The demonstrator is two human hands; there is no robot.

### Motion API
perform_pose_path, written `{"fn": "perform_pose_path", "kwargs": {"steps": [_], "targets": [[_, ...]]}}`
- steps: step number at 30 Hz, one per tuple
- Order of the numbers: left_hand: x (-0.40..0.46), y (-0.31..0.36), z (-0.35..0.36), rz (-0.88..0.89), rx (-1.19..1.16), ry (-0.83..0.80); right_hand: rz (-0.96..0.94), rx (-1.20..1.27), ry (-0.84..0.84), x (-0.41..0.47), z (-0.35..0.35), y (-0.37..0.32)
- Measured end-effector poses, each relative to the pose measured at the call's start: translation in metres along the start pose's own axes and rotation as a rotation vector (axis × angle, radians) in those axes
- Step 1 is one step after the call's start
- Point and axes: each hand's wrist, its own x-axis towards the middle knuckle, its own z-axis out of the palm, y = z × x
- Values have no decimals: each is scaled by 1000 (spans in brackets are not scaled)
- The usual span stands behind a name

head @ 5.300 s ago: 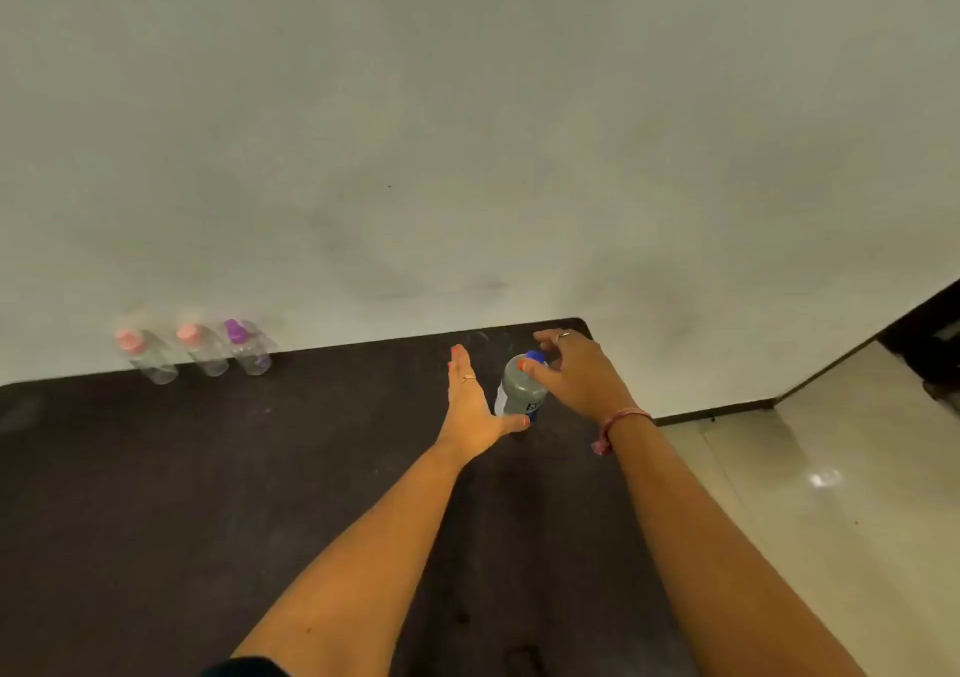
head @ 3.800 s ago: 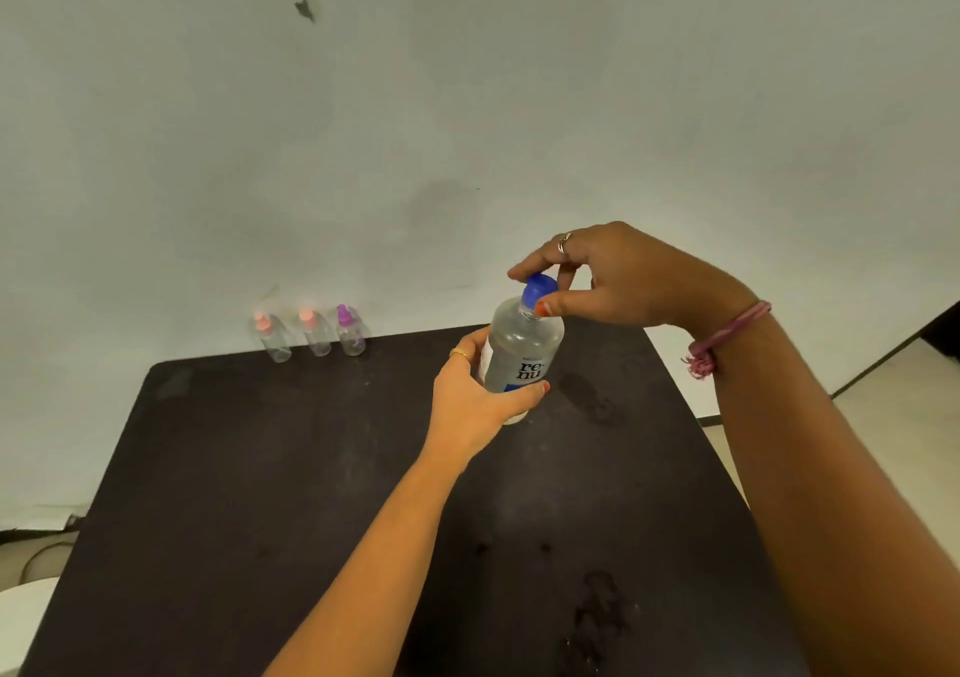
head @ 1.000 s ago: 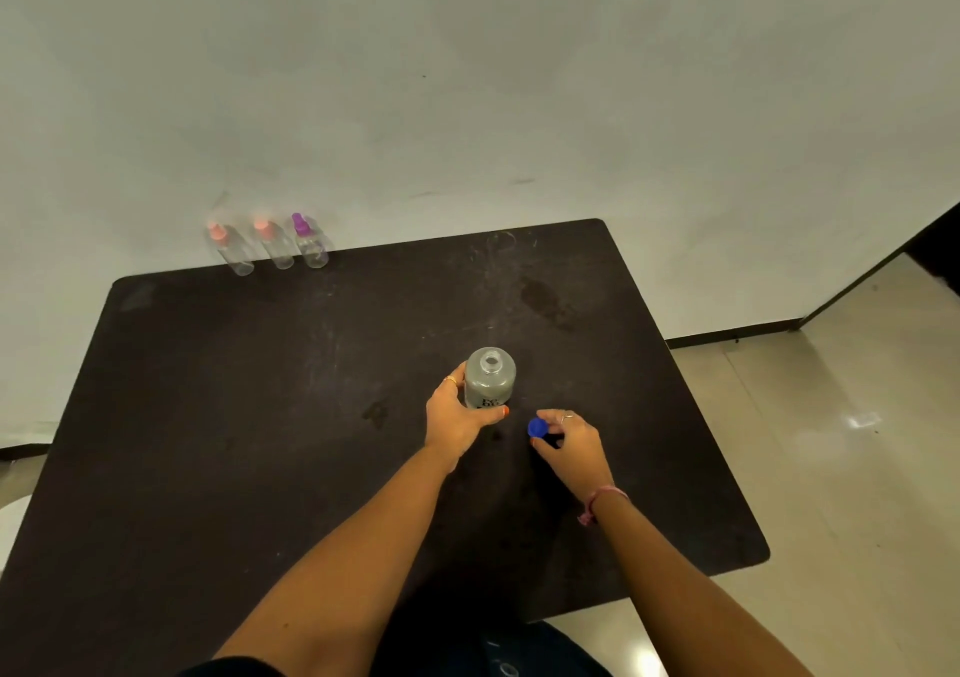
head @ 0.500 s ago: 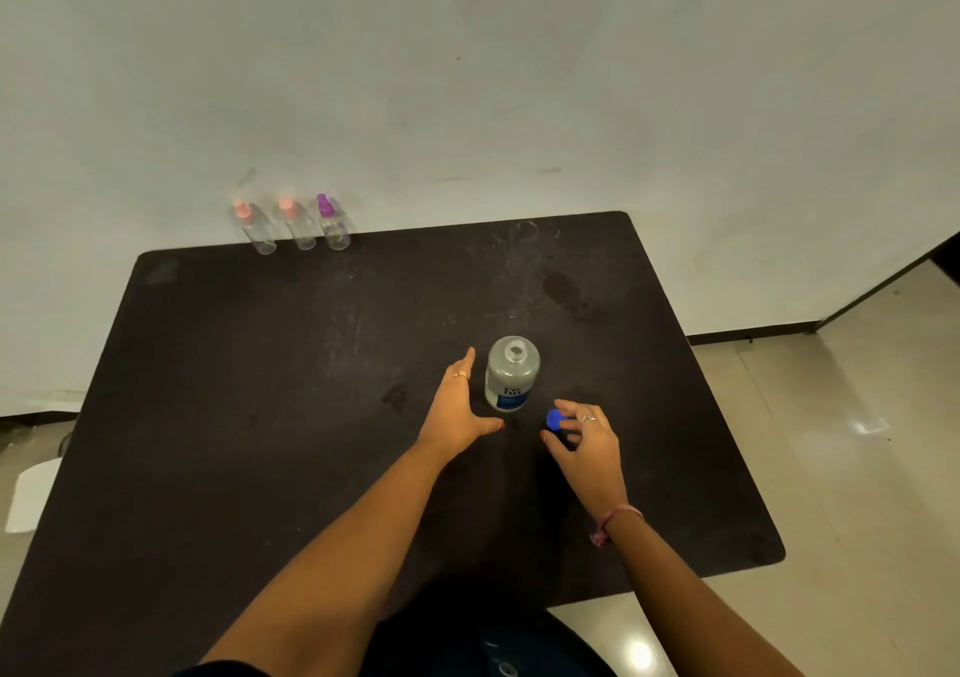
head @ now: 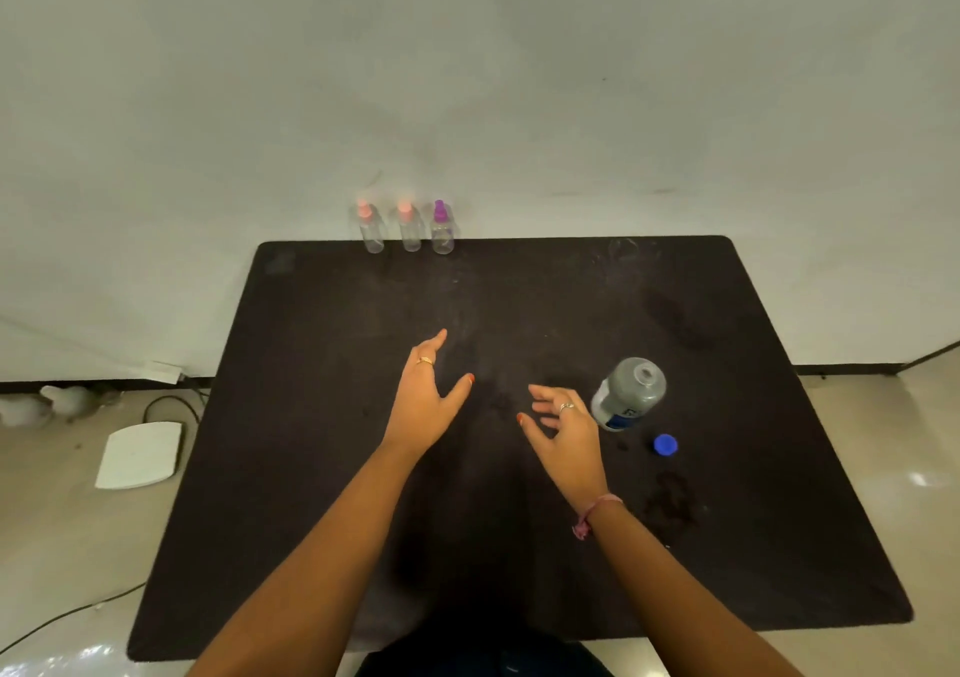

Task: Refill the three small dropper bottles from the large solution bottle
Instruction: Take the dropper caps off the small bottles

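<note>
The large clear solution bottle (head: pixel 628 393) stands uncapped on the black table (head: pixel 322 494), right of centre. Its blue cap (head: pixel 665 444) lies on the table just in front of it. Three small dropper bottles stand in a row at the far edge against the wall: two with pink caps (head: pixel 371 227) (head: pixel 409 226) and one with a purple cap (head: pixel 441 227). My left hand (head: pixel 428 398) hovers over the table's middle, fingers straight, holding nothing. Just left of the big bottle, my right hand (head: pixel 563 429) is empty, its fingers loosely spread.
A white wall rises right behind the table. On the floor to the left lie a white flat pad (head: pixel 139 455) and a black cable (head: pixel 166 406). A dark stain (head: pixel 670 505) marks the table in front of the cap.
Both hands have let go: the left left the big bottle, the right left the blue cap on the table. Both moved left, away from the bottle. The view shifted left.
</note>
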Motion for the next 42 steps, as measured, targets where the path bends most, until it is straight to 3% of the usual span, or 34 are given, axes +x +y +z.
{"fn": "perform_pose_path", "kwargs": {"steps": [12,17,24,31,36,42], "targets": [[94,-24,-97,33,-79,152,-156,-21,93,154,73,-82],[139,-28,-108,59,-81,142,-106,-63,94,217,90,-95],[180,-39,-102,58,-63,118,-99,-307,-2,288,111,-99],[190,-56,-93,38,-64,92,-141,-566,-99,317,126,-100],[187,-60,-91,19,-44,87,-98,-577,-29,312,129,-97],[172,-51,-87,28,-55,73,-76,-579,-77,291,112,-97]]}}
